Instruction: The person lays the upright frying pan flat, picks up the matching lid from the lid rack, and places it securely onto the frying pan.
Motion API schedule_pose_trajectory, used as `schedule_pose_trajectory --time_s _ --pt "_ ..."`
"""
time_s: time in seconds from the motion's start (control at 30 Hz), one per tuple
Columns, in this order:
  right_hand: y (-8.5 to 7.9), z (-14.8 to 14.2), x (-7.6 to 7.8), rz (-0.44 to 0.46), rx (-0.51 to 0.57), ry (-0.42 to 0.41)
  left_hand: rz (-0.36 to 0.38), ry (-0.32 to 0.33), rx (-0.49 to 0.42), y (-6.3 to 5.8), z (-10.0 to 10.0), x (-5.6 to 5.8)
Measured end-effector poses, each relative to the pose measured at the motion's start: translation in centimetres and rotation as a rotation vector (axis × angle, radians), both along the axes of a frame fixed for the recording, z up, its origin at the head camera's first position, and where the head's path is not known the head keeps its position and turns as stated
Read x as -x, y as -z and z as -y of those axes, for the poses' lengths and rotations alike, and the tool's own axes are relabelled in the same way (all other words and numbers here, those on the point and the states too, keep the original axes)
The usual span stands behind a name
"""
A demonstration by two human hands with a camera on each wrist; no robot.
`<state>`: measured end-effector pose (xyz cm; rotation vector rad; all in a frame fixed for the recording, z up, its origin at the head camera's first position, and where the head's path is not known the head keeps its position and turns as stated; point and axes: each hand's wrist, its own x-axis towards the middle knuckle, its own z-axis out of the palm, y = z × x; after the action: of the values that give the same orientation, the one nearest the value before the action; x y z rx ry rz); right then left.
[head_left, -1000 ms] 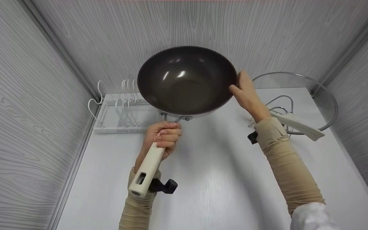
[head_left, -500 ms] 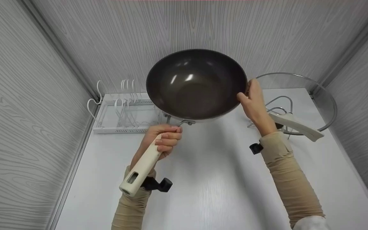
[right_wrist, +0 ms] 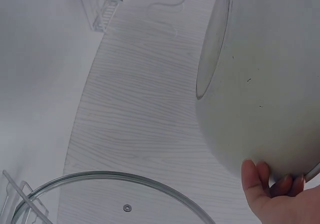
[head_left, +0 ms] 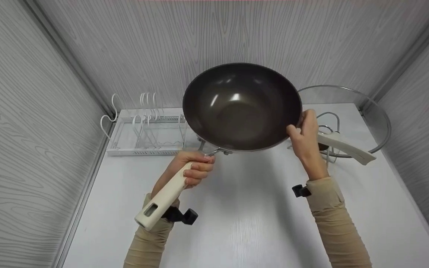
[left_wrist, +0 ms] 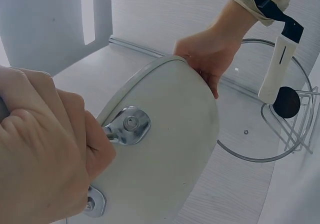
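Note:
A wok (head_left: 242, 115) with a dark brown inside and a cream outside is held up above the table, tilted so that its inside faces the head camera. My left hand (head_left: 192, 169) grips its cream handle (head_left: 164, 199) near the metal bracket, fingers curled round. At the right rim, my right hand (head_left: 305, 139) pinches the wall, thumb inside and fingers on the outer face. The right wrist view shows those fingertips against the cream underside (right_wrist: 270, 94). In the left wrist view, two metal handle mounts (left_wrist: 131, 124) show on the wok's side.
A white wire rack (head_left: 143, 152) with upright hooks stands at the back left. Behind my right hand, a glass lid (head_left: 388, 128) with a metal rim and a cream handle (head_left: 348, 147) leans in a wire stand (head_left: 338, 119). Grey wood-grain walls (head_left: 218, 29) enclose the white table (head_left: 244, 230).
The wok has moved to the right and slightly toward me, with my right hand still at its rim. My left hand keeps its grip, and the handle's end has swung left.

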<state>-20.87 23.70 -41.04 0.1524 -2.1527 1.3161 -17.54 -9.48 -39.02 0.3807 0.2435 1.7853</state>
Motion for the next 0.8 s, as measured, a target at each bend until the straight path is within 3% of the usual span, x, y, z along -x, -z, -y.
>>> schedule_pose_trajectory --time_s 0.37,0.57,0.8 --pt "2.3 -0.1 -2.4 -0.03 0.09 0.07 0.012 0.033 0.032 1.1 -0.1 -0.2" --pt "3.3 0.1 -3.5 0.01 0.178 0.078 -0.017 0.054 0.034 1.8 -0.3 -0.2" --pt "2.3 1.8 -6.4 0.029 0.283 0.063 -0.034 0.09 0.056 2.8 0.0 -0.1"
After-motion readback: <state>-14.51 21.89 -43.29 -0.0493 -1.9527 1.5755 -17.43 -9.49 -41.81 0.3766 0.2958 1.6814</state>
